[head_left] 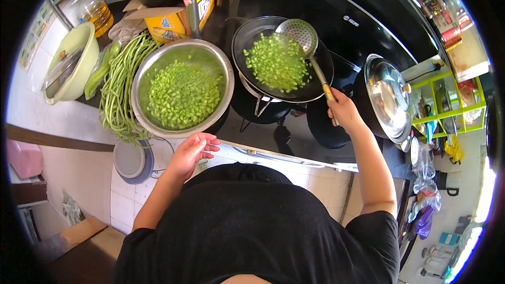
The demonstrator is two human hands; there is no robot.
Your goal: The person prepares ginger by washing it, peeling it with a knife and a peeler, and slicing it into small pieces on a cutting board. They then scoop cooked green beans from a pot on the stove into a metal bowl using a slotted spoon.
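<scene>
My right hand [343, 109] grips the handle of a perforated skimmer [301, 36]. The skimmer's round head rests over the right side of a black wok [325, 71] on the stove. Chopped green beans [276, 63] lie heaped in the wok, left of the skimmer. A large steel bowl [229, 76] stands to the left of the wok and holds more cut green pieces [183, 96]. My left hand [193, 152] is just below the bowl's near rim, with its fingers loosely apart and nothing in them.
Long green beans [126, 81] lie left of the bowl, beside a pale green basin [88, 63] and an oil jug [96, 17]. A yellow carton [167, 25] stands behind. To the right are a lidded pot [388, 89] and a green rack [455, 100].
</scene>
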